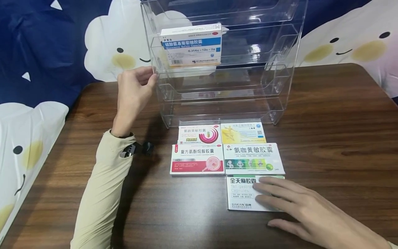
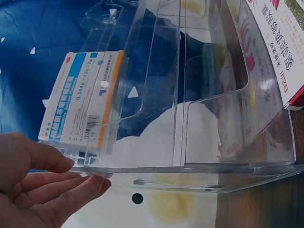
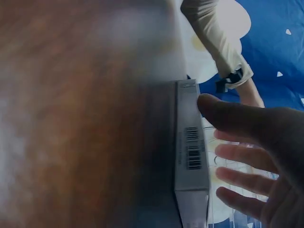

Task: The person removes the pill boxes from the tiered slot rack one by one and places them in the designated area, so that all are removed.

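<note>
My left hand pinches the left side edge of a clear acrylic rack between thumb and fingers. A blue-and-white box of glucosamine capsules stands tilted on one of the rack's tiers, near that hand, and it shows in the left wrist view as well. My right hand hovers with straight, spread fingers over the nearest box, a white and green one. The fingers hide its right part; I cannot tell if they touch it. In the right wrist view this box's barcode side faces the camera beside the thumb.
Before the rack, on the brown table, lie a pink-ringed white box, a yellow box, a red-and-white box and a white box with green pictures. Behind hangs a blue cloth with cloud shapes.
</note>
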The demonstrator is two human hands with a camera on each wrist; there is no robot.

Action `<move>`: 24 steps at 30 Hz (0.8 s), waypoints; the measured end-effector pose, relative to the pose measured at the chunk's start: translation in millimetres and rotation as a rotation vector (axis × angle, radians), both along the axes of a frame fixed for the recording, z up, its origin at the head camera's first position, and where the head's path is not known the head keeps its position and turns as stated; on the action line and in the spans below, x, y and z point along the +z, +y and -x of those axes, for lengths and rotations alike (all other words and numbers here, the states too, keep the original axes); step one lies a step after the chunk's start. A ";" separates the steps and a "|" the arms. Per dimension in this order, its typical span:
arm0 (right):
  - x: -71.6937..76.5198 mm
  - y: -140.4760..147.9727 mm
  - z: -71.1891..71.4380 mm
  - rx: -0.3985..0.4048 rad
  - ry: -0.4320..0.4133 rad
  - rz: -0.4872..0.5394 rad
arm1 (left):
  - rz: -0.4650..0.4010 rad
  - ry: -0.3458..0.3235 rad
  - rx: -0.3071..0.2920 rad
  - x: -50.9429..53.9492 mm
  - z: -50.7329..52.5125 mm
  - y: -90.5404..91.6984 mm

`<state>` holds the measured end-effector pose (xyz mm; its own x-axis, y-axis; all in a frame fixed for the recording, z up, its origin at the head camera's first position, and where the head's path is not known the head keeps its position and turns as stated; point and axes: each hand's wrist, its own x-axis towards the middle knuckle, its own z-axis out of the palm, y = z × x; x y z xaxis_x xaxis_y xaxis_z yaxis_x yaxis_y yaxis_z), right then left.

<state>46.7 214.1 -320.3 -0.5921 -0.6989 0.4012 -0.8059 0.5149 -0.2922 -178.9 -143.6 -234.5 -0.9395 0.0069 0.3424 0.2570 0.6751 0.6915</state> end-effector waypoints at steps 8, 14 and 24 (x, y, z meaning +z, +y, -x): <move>-3.4 1.7 -0.2 0.011 0.000 -0.126 | 0.000 0.000 -0.005 0.8 0.0 0.9; -6.3 1.6 4.2 0.038 0.057 -0.068 | 0.001 0.001 -0.004 -0.2 -0.5 0.4; -7.7 1.5 8.2 0.048 0.069 -0.040 | 0.000 0.015 -0.001 -1.0 0.2 0.9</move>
